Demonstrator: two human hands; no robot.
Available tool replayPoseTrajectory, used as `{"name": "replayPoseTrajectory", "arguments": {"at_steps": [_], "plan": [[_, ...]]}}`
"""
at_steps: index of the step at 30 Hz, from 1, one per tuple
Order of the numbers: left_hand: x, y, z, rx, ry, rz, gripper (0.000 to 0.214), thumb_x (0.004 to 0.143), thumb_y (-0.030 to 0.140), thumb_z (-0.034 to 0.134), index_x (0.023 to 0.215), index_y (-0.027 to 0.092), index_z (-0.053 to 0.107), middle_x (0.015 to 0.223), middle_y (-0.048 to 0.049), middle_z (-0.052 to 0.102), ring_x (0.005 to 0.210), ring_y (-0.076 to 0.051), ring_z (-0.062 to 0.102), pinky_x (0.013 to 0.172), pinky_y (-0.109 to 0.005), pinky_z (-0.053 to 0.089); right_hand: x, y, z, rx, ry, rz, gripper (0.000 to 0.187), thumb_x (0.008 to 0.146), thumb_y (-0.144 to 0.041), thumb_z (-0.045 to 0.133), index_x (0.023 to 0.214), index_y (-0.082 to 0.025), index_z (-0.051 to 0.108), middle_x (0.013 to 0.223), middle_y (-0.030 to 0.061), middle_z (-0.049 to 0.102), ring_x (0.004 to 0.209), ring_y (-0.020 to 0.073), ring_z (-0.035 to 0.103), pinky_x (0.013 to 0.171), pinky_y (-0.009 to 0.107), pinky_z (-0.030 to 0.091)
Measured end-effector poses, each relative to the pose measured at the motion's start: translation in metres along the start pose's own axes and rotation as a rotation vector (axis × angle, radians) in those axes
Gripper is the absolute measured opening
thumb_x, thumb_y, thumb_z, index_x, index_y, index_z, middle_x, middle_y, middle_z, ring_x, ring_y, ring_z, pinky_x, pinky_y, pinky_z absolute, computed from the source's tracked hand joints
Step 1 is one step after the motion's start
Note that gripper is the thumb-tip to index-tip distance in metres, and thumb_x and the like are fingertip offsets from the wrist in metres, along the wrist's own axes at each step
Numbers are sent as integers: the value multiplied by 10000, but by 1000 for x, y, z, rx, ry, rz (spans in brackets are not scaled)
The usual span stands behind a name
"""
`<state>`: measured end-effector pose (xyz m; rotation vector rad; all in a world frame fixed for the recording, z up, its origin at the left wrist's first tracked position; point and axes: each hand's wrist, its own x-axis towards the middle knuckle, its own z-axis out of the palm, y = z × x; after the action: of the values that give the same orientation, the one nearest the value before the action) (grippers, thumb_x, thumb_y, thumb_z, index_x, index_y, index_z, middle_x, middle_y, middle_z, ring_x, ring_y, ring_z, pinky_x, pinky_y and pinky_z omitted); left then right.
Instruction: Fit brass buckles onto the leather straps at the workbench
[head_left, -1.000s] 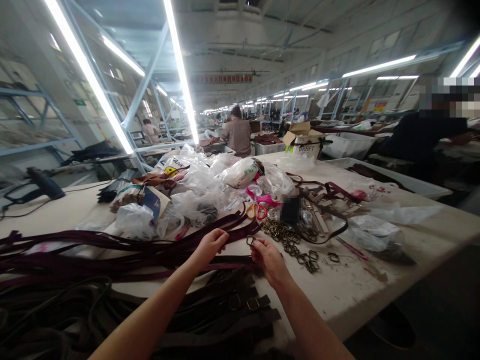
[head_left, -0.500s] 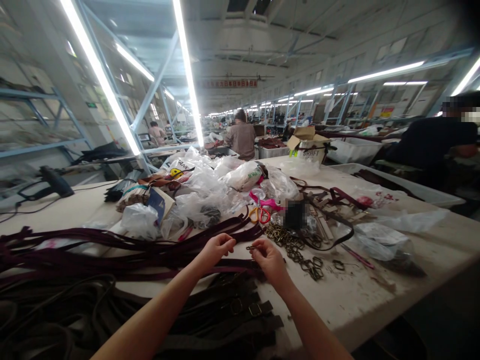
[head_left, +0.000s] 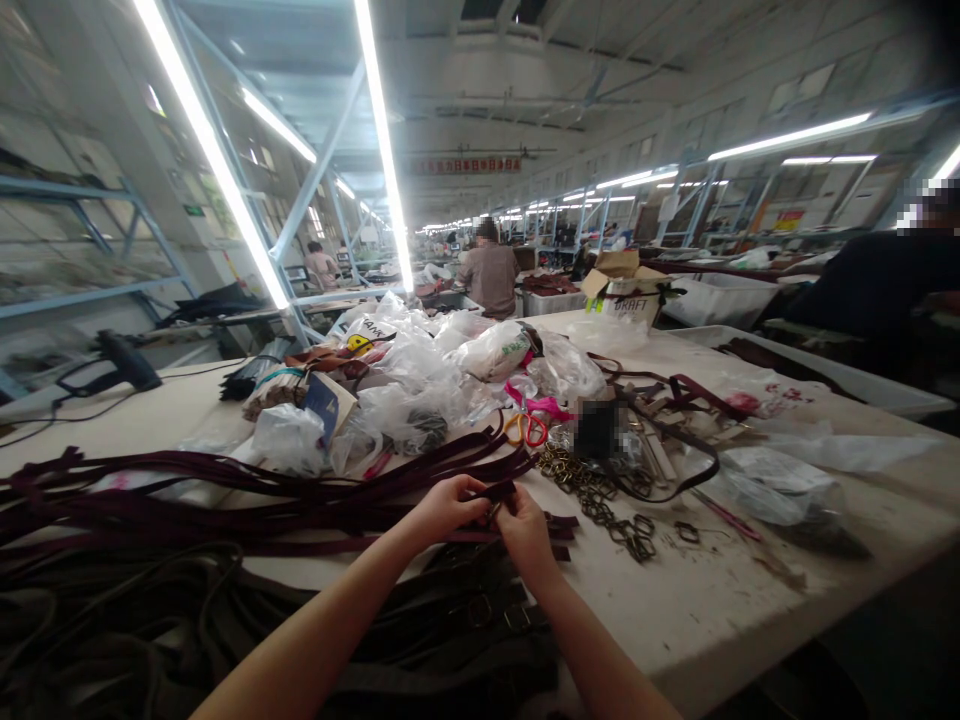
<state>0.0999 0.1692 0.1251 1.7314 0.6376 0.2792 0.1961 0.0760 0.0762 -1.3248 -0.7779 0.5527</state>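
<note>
On the white table, left hand and right hand closed on one burgundy strap, one brass ring.

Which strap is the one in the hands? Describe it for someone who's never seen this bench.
On the long white table, find the maroon straps fanned out across it. The left hand and right hand meet at their right end, pinching one strap end with a small metal buckle beneath it. It's the only strap held up off the pile.
</note>
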Motion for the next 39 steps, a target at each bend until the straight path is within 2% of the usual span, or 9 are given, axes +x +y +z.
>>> {"name": "replayPoseTrajectory", "arguments": {"at_steps": [5,10,13,17,20,23,27,32,39], "plan": [[4,1,-1,69,113,60,280,621,265,623,851,115,572,753,-27,607,650,-129,535,620,-237,405,-2,3,4,109,-1,110,189,678,-316,569,807,-179,546,664,-5,558,538,137,498,498,246,408],[7,4,-5,144,199,109,222,639,282,586,798,128,588,739,-14,611,690,-150,534,673,-254,396,-7,-3,0,444,-26,353,306,687,-406,573,891,-181,543,778,32,612,620,143,553,544,254,457],[7,3,-5,179,235,114,231,656,300,568,805,125,589,734,-19,610,694,-156,532,678,-261,391,-8,-3,-3,520,-5,420,363,649,-425,650,877,-163,547,791,47,626,639,133,568,579,248,475],[7,2,-3,179,179,125,227,649,318,587,783,136,573,739,-14,610,693,-155,528,678,-260,393,-9,2,-5,538,13,459,367,579,-377,738,811,-154,563,728,18,608,592,105,553,552,216,474],[6,2,-2,172,145,142,245,639,338,609,782,145,557,736,-1,597,684,-144,516,671,-251,392,-7,3,-8,535,-16,464,339,594,-375,732,790,-153,567,715,9,597,575,94,544,532,201,469],[6,1,-2,162,135,137,268,697,397,555,791,147,532,676,8,558,613,-118,485,601,-233,383,-4,-2,-16,534,7,473,302,616,-364,718,786,-164,567,717,4,592,573,95,549,530,201,474],[8,-1,-4,124,108,114,291,739,437,490,769,148,494,583,39,460,511,-88,405,506,-211,331,4,-14,-31,657,21,483,250,614,-294,732,755,-178,561,696,-21,575,567,78,543,529,177,478],[4,0,-7,73,17,89,324,734,469,502,710,146,486,553,55,410,501,-77,358,504,-203,288,8,-21,-38,751,-74,549,232,640,-257,729,777,-174,561,643,-38,554,541,61,534,514,154,471],[-6,7,-14,92,-134,42,353,764,489,482,684,146,508,578,44,431,534,-80,360,526,-194,289,4,-13,-27,675,-235,597,223,646,-259,711,792,-162,571,630,-27,556,524,66,521,503,163,441]]}}
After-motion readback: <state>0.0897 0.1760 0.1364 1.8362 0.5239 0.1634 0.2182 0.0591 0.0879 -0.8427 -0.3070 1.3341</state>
